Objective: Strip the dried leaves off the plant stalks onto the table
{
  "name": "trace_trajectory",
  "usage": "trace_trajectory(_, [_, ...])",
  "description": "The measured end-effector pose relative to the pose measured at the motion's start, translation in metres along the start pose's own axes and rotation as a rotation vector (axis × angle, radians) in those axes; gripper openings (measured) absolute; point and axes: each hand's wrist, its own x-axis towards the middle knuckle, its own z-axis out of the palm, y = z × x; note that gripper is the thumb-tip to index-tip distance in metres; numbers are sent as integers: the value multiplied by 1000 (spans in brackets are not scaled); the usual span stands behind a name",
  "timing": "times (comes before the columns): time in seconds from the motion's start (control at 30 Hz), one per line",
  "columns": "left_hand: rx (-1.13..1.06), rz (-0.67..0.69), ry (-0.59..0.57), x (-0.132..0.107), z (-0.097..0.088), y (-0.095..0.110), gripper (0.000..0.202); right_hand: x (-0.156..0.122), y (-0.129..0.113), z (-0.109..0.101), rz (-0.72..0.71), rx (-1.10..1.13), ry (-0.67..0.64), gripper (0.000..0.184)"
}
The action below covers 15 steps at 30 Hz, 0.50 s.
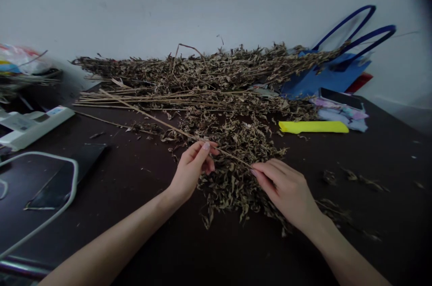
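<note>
Dried stem (pixel 155 118) is what I see both hands on, through the head camera far away from me. It is long, thin and brown, and it slants down from the upper left toward the right hand (pixel 286 189). That hand's thumb and pointer finger are pinched together on the thin end. The left hand (pixel 189 164) has its thumb and pointer finger closed on the stem farther up, and its other fingers are loosely curled. I cannot tell how tight the left one squeezes.

Under both hands, a messy heap of dry, curly leaves (pixel 232 191) lies on the dark tabletop (pixel 145 205). Behind the heap I see a row of dry stalks (pixel 135 97), bare at their left ends and leafy at the right. Behind those, a bigger bunch of leafy stalks (pixel 219 68) lies along by the pale wall (pixel 202 2). Its right end reaches across a blue bag (pixel 334 74) with two handles.

Near the bag, a black phone (pixel 340 98) rests on a folded cloth (pixel 332 117), with a bright yellow strip (pixel 313 127) just in front. Over on the left sit a white power strip (pixel 40 126) and a looped white cable (pixel 76 173).
</note>
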Motion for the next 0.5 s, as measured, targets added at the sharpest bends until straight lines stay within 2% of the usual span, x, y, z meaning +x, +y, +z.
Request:
trace_trajectory(0.23, [178,42,-8,0,-1,0,17,-2,-1,3,-17,-6,-19,15])
trace_trajectory(0.5, [400,80,-28,4,-6,0,23,-3,0,2,-6,-23,-13,15])
